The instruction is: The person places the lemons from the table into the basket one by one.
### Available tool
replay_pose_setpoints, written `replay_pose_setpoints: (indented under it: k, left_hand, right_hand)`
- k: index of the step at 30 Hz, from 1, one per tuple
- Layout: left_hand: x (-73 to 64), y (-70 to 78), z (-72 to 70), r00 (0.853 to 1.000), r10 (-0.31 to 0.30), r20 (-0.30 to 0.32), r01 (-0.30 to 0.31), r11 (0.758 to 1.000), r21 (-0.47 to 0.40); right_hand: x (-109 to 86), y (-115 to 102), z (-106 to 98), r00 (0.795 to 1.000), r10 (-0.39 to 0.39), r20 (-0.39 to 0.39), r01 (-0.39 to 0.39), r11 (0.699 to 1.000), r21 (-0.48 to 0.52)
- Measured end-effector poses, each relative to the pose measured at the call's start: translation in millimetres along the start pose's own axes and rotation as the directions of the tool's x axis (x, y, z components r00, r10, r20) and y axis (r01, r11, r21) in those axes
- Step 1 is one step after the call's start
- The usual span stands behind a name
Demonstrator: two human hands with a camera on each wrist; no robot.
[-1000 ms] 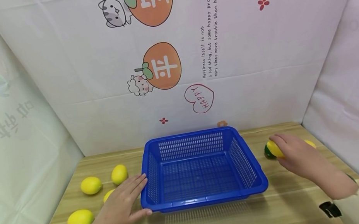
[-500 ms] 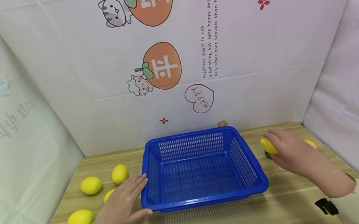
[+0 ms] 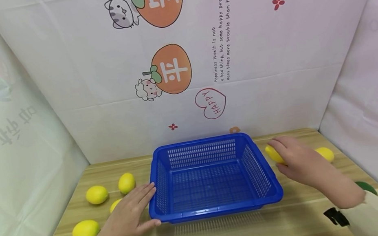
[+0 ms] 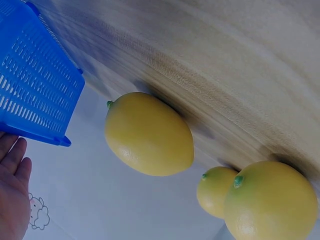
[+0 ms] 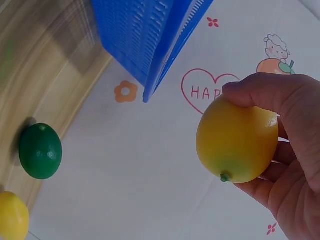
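Note:
My right hand grips a yellow lemon, held up just right of the blue plastic basket. In the right wrist view the thumb and curled fingers wrap this lemon, its green stem tip showing. My left hand rests against the basket's left rim with its fingers straight. The left wrist view shows that hand at the basket's rim, with a lemon lying nearby. Inside the basket only the bare mesh floor shows.
Several lemons lie left of the basket, among them one lemon nearest the front. Beyond my right hand sits another lemon. A green lime lies on the table; a green thing is partly behind my right sleeve. Printed cloth surrounds the table.
My right hand has lifted the lemon off the table beside the lime and carried it left toward the basket. My left hand has stayed at the rim.

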State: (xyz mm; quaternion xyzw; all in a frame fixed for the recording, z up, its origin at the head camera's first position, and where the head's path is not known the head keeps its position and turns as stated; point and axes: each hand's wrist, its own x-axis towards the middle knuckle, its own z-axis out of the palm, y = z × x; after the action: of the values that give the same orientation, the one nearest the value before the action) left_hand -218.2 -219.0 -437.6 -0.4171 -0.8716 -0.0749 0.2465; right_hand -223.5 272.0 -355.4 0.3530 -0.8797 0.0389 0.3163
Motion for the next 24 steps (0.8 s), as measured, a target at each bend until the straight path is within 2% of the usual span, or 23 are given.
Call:
replay_pose_setpoints:
  k: [11, 24]
  left_hand:
    - [0.2, 0.9, -1.2, 1.000, -0.012, 0.011, 0.012, 1.000, -0.007]
    - [0.1, 1.1, -0.7, 1.000, -0.020, 0.020, 0.020, 1.000, -0.009]
  right_hand:
    - [11.4, -12.8, 4.7, 0.999, 0.010, 0.040, -0.011, 1.000, 0.006]
    - [23.0, -23.2, 18.2, 0.998, -0.026, 0.061, 0.022, 0.998, 0.056]
